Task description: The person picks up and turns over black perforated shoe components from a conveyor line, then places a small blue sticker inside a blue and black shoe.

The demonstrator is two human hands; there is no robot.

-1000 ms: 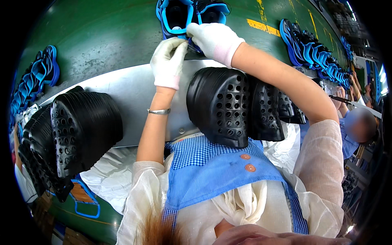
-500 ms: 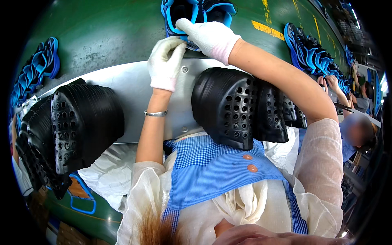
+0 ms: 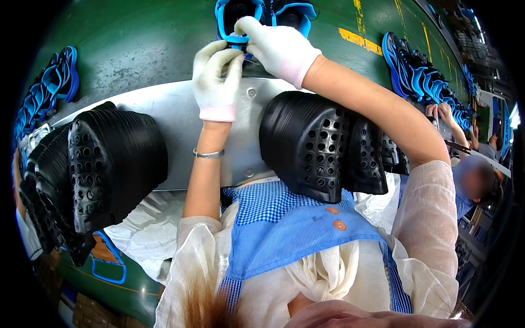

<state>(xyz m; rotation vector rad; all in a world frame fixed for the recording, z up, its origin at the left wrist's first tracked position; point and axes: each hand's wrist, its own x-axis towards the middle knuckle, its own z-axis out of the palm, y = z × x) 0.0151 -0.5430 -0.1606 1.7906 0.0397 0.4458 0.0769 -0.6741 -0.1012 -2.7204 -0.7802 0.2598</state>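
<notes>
A blue-and-black sneaker (image 3: pixel 220 21) sits at the top, its heel toward me, beside a matching sneaker (image 3: pixel 306 25). My right hand (image 3: pixel 281 53), in a white knit glove, is closed on the heel collar, the thumb reaching over the opening. Close to the left of the heel is my gloved left hand (image 3: pixel 214 82), fingers bent toward the thumb. Whatever lies between its fingertips is too small to make out. Below my hands, stacks of nested black perforated molded pieces stand on a silver metal tray: one stack (image 3: pixel 123 158) at left, another (image 3: pixel 295 145) at right.
The metal tray (image 3: pixel 188 131) borders the green surface (image 3: pixel 142 44), which has yellow markings. Rows of blue-and-black shoes stand at far left (image 3: pixel 49 87) and right (image 3: pixel 418 76). Another person's hands (image 3: pixel 443 112) are at the right. A blue-framed stool (image 3: pixel 109 257) is at lower left.
My left hand has shifted slightly left and upward, its fingertips a little farther from the heel. My right hand has risen slightly, still at the collar.
</notes>
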